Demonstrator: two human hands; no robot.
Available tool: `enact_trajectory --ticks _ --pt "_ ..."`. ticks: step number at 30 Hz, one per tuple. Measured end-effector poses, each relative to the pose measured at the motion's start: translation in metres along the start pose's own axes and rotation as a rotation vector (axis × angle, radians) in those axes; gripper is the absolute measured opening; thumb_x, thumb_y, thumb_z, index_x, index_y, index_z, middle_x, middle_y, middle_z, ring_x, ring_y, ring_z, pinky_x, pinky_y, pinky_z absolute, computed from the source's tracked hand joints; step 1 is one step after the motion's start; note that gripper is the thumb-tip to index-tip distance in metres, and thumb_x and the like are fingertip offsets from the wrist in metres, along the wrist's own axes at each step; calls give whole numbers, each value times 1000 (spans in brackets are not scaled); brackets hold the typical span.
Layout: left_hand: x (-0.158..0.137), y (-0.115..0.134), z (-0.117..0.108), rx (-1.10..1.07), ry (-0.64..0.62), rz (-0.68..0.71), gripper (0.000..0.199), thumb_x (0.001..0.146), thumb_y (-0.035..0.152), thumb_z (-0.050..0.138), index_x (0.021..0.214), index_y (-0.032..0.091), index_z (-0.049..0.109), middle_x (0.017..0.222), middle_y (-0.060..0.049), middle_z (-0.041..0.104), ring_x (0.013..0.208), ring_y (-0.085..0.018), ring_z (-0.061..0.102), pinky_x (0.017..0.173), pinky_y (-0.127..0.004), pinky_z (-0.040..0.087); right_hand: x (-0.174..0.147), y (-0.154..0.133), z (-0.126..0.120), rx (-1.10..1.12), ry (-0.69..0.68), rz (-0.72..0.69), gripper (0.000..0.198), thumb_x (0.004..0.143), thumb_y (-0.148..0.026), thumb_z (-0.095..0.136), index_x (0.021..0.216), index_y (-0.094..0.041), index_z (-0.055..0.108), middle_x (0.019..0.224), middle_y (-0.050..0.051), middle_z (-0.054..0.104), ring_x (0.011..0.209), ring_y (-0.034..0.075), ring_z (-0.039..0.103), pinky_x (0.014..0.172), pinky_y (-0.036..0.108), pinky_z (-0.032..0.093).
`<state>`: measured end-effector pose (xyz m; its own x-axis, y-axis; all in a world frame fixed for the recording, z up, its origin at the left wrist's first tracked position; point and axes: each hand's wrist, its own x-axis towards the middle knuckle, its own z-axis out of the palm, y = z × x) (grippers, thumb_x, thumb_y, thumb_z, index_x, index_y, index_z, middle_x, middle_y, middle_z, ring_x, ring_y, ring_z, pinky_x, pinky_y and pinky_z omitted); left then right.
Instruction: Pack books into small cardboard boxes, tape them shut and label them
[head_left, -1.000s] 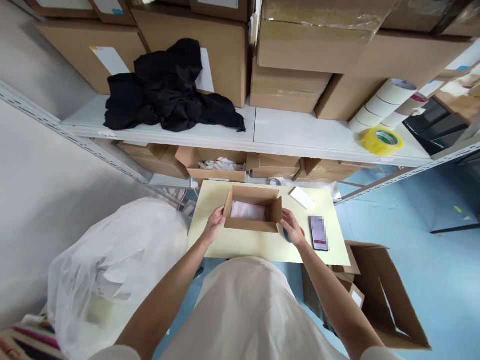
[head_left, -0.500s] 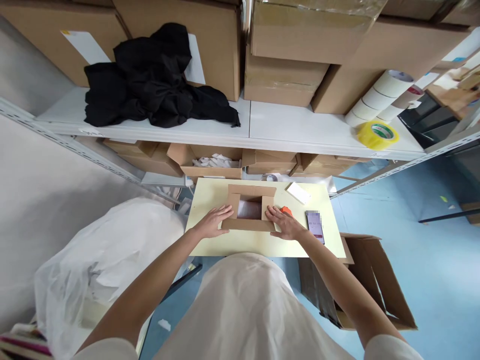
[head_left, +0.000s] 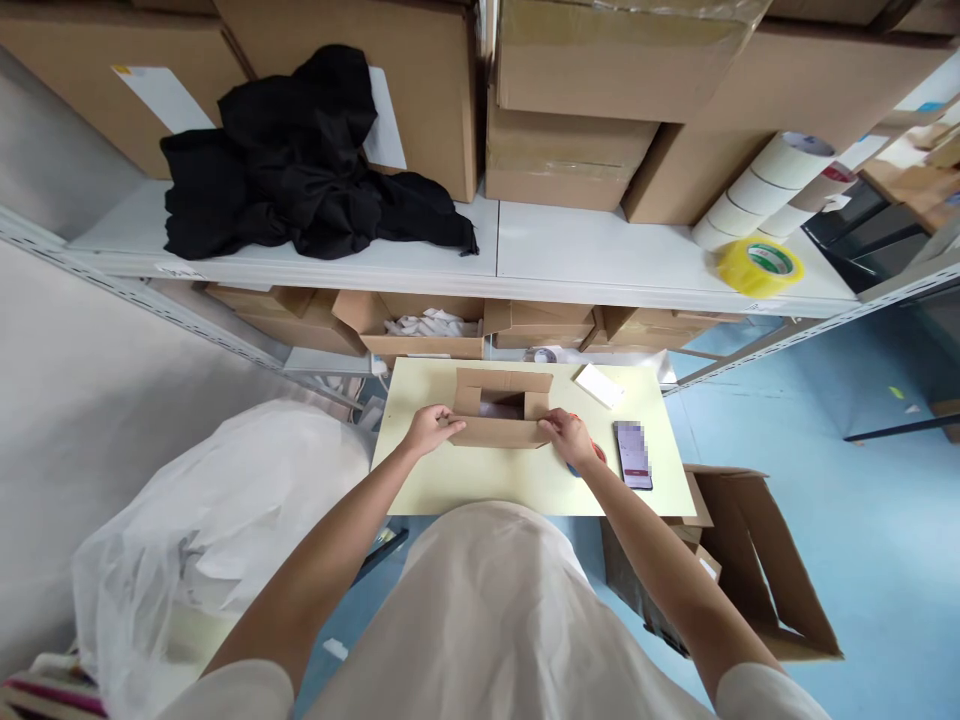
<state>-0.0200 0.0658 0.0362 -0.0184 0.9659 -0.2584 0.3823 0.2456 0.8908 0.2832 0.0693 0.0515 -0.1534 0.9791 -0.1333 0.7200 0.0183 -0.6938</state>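
Observation:
A small brown cardboard box (head_left: 501, 433) sits on the pale yellow table, its near and far flaps standing up and its side flaps folded inward. Something pale and whitish (head_left: 499, 410) shows inside through the gap. My left hand (head_left: 433, 430) is closed on the left corner of the near flap, thumb along its front. At the opposite corner, my right hand (head_left: 568, 437) pinches the same flap. Partly covered by that hand and wrist lies a red and blue object (head_left: 599, 453), its kind unclear.
A phone (head_left: 634, 456) and a white block-like item (head_left: 598, 386) lie on the table (head_left: 465, 490). Behind stands a shelf (head_left: 555, 245) with cartons, black cloth (head_left: 300, 160) and tape rolls (head_left: 760, 267). An open carton (head_left: 780, 570) is at right, a plastic bag (head_left: 225, 500) at left.
Both hands have gone from lying spread on the side flaps to gripping the near flap's corners. That flap has swung up from lying outward.

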Motion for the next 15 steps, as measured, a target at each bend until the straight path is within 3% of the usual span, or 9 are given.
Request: enact_trajectory --ticks 2,5,8,11,15 --pt "5 -6 8 -20 113 -103 39 52 41 79 76 18 58 72 -1 63 74 -18 63 74 -30 51 2 -4 5 5 75 64 23 84 -35 52 104 -26 57 97 4 70 92 23 65 80 38 51" --pt "11 -12 17 -82 233 -251 61 47 36 83 97 17 54 86 -2 60 75 -15 61 73 -29 49 5 -5 10 -2 120 97 27 80 -27 55 107 -26 53 103 6 67 98 24 64 79 39 52" --pt "17 -12 21 -162 180 -350 74 46 32 85 110 16 50 102 -9 60 83 -17 62 77 -32 49 9 -4 13 41 130 132 40 75 -21 57 115 -24 50 121 11 57 101 24 63 76 38 54" --pt "17 -10 20 -228 81 -361 64 48 33 84 102 15 56 100 -11 65 85 -20 64 75 -32 50 11 -1 13 116 110 196 60 72 -21 60 128 -25 42 126 12 53 94 23 65 69 36 56" --pt "4 -12 19 -263 22 -367 55 48 36 84 93 14 60 94 -11 68 84 -22 66 72 -31 51 10 0 6 43 16 155 94 67 -20 65 145 -29 14 121 12 56 78 21 67 73 39 54"
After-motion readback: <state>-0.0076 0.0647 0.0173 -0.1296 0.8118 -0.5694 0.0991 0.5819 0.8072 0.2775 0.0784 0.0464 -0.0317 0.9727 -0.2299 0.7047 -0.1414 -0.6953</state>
